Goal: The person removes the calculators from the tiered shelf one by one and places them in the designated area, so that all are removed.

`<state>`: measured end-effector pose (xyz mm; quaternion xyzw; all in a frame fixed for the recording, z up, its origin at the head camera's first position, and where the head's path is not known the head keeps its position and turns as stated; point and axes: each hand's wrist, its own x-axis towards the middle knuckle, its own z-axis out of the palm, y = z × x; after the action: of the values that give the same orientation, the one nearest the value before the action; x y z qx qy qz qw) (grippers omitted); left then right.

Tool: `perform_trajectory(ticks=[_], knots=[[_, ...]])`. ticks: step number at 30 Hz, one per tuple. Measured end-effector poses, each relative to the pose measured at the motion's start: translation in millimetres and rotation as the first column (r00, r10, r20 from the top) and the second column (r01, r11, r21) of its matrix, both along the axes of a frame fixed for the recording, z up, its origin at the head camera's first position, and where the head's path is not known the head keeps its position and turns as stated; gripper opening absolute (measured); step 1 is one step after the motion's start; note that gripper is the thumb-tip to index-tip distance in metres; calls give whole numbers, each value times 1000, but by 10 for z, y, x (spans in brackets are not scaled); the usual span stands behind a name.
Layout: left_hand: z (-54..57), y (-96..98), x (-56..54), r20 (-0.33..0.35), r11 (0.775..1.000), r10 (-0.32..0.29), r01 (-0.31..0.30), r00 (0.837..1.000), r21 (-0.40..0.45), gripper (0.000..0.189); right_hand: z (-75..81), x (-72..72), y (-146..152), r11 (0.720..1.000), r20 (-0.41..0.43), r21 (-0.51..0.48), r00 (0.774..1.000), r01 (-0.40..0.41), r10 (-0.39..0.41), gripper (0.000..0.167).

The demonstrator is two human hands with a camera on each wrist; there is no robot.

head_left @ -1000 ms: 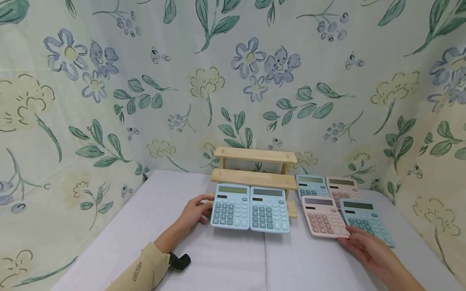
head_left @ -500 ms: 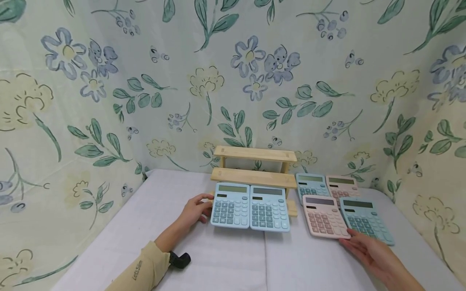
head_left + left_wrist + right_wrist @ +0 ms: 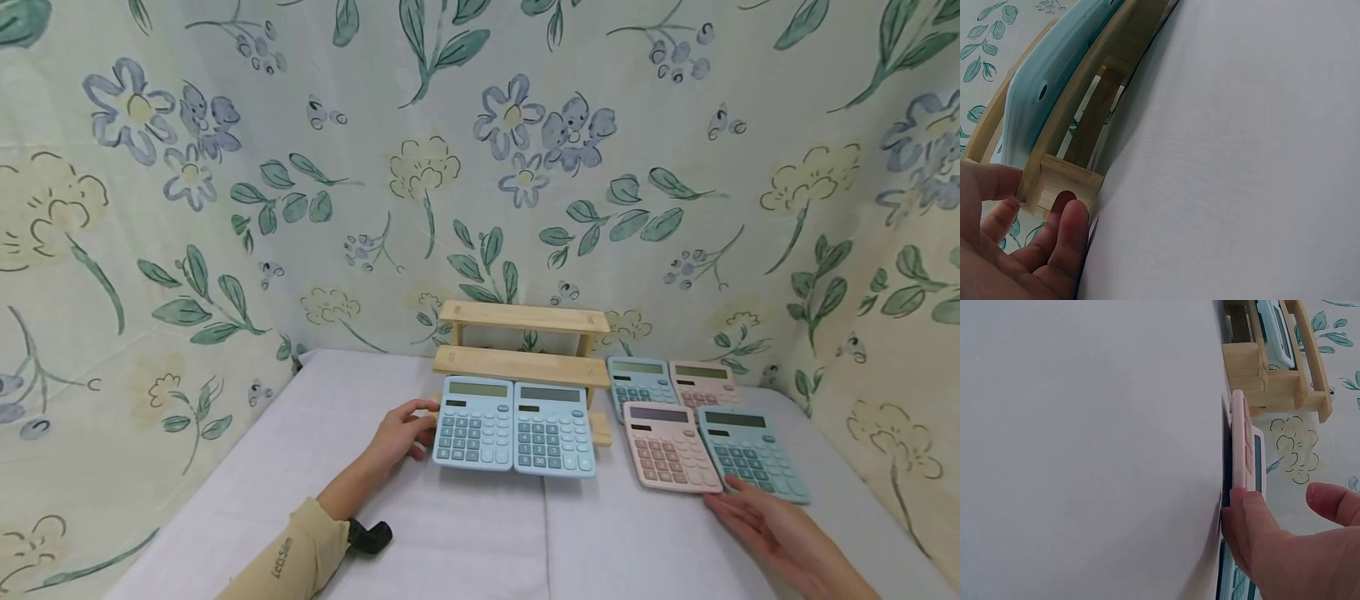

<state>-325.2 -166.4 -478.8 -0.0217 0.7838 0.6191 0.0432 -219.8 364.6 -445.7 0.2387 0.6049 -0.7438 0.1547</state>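
Observation:
Two light blue calculators, the left one (image 3: 472,429) and the right one (image 3: 555,433), lean side by side on the lowest step of a wooden tiered rack (image 3: 517,364). At the rack's left end, my left hand (image 3: 401,433) grips the lowest step; in the left wrist view its fingers curl about the wooden end (image 3: 1072,172). My right hand (image 3: 776,529) touches the near right corner of a pink calculator (image 3: 670,450) lying right of the rack. In the right wrist view, straight fingertips meet that calculator's edge (image 3: 1239,444), and the thumb (image 3: 1329,501) stands apart from it.
A teal calculator (image 3: 753,454) lies right beside the pink one. Behind them lie a blue calculator (image 3: 640,383) and another pink calculator (image 3: 705,382). White cloth (image 3: 465,542) covers the table, and a floral curtain (image 3: 360,275) rises behind. A black device (image 3: 371,538) sits at the left wrist.
My right hand has shifted slightly right, its thumb easing off the pink calculator's corner. That calculator sits a touch closer to the teal one. My left hand stays at the rack.

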Motion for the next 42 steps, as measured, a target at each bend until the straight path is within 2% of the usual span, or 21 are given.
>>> perform_trajectory(ticks=[4, 9, 12, 15, 18, 30, 37, 42], knots=[[23, 10, 11, -3, 1000, 6, -6, 1000, -1, 28, 8, 36, 72, 998, 12, 59, 999, -37, 37, 76], [42, 13, 36, -11, 1000, 16, -16, 1000, -10, 29, 26, 87, 207, 985, -23, 148, 995, -90, 94, 74], [40, 20, 38, -10, 1000, 10, -10, 1000, -9, 29, 58, 122, 306, 968, -55, 213, 987, -133, 148, 75], [34, 15, 32, -11, 1000, 7, -7, 1000, -10, 30, 89, 138, 382, 939, -71, 300, 977, -170, 200, 77], [25, 12, 23, -9, 1000, 9, -9, 1000, -9, 30, 117, 148, 442, 919, -76, 356, 975, -168, 208, 77], [-2, 7, 2, -8, 1000, 4, -4, 1000, -22, 31, 120, 66, 684, 916, -60, 396, 994, -64, 95, 73], [-7, 4, -7, -12, 1000, 3, -4, 1000, -7, 31, 65, 37, 850, 931, -73, 365, 997, -10, 40, 76], [1, 5, -3, -8, 1000, 5, -5, 1000, -8, 30, 19, -22, 928, 914, -41, 405, 999, 33, -18, 71]])
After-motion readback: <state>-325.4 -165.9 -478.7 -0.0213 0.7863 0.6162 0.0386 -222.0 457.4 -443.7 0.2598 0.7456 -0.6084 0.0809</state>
